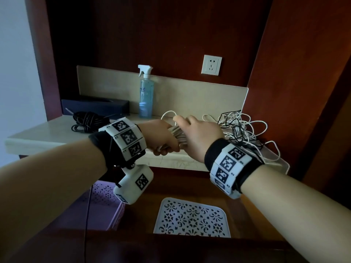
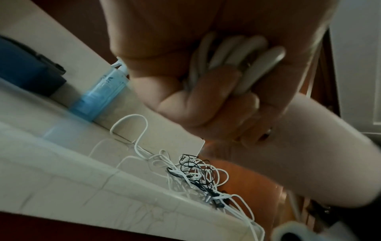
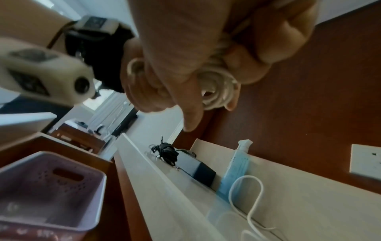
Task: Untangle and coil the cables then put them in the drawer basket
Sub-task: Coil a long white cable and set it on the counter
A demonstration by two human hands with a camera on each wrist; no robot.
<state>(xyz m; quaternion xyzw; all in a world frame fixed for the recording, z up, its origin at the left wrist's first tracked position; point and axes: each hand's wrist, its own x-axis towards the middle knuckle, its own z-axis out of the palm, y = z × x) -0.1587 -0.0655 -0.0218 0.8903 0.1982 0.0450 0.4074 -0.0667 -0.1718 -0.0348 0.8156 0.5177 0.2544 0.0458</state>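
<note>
- Both hands meet above the middle of the pale marble bench (image 1: 47, 133); the left hand (image 1: 161, 137) has its fingers (image 2: 206, 91) curled tight round a bundle of thick cream-white coiled cable (image 1: 178, 134), held clear of the bench surface
- The right hand (image 1: 199, 133) is on the same bundle from the right; its fingers (image 3: 257, 48) and thumb wrap the coil, whose looped end bulges out below the palm in the right wrist view (image 3: 218, 91)
- A loose white strand (image 1: 168, 113) arcs up just beyond the two hands and trails back to the bench
- At the right end of the bench lies the tangled heap of thin white and black cables (image 1: 241, 130); some strands spill over the near right edge
- At the far left of the bench sits a black cable already wound into a coil (image 1: 85, 121); just behind it a dark blue rectangular box (image 1: 95, 106)
- A clear blue spray bottle with a white trigger (image 1: 146, 93) stands upright against the beige backsplash, between box and heap
- Below the bench, on the near side, a lilac perforated plastic drawer basket (image 3: 51, 187) at left, partly behind the left forearm; beside it at centre a white patterned perforated basket (image 1: 191, 217); nothing can be made out inside either
- A white wall socket (image 1: 211, 64) on the dark wood panel above
</note>
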